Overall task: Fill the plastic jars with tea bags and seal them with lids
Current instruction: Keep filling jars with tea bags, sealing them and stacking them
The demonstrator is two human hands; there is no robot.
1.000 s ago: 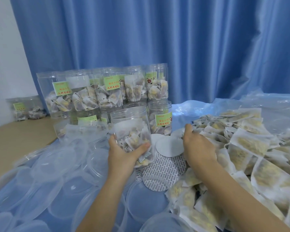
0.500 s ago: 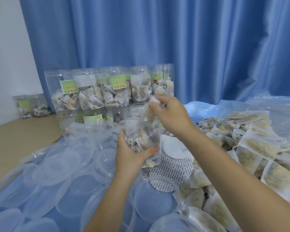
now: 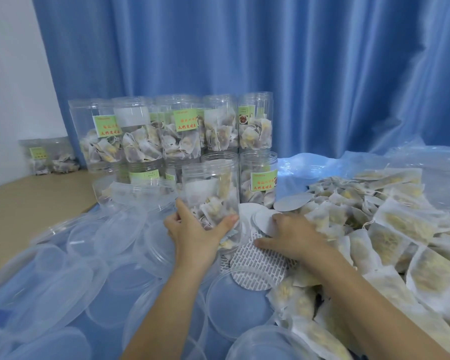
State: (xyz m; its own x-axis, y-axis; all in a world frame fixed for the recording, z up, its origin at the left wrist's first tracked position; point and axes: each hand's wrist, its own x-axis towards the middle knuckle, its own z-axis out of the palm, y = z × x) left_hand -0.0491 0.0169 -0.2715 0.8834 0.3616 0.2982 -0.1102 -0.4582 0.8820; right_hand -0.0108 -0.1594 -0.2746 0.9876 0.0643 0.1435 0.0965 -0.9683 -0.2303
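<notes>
Translucent plastic lids (image 3: 63,289) lie heaped at the near edge and out toward nine o'clock, overlapping on a blue sheet (image 3: 244,305). At three o'clock a deep pile of tea bags (image 3: 390,229) spreads to the right edge. Near the centre, the right hand (image 3: 291,236) rests palm down on round seal liners (image 3: 260,266), one printed with fine text, others plain white; its fingers are fairly straight and spread over the discs, and whether it pinches one cannot be told. Just beside it at about eleven o'clock, the left hand (image 3: 192,233) grips the open jar (image 3: 210,201), thumb curled round the right of its wall and fingers round the left. That jar stands upright, lidless, roughly half full of tea bags. Beyond it at twelve o'clock, filled jars (image 3: 166,136) with green labels are stacked in two tiers, the nearest of them just right of the held jar. At ten o'clock more filled jars (image 3: 50,157) sit apart on a tan surface (image 3: 31,196). Farthest back hangs a blue curtain (image 3: 296,61), with a white wall (image 3: 11,74) to its left.
</notes>
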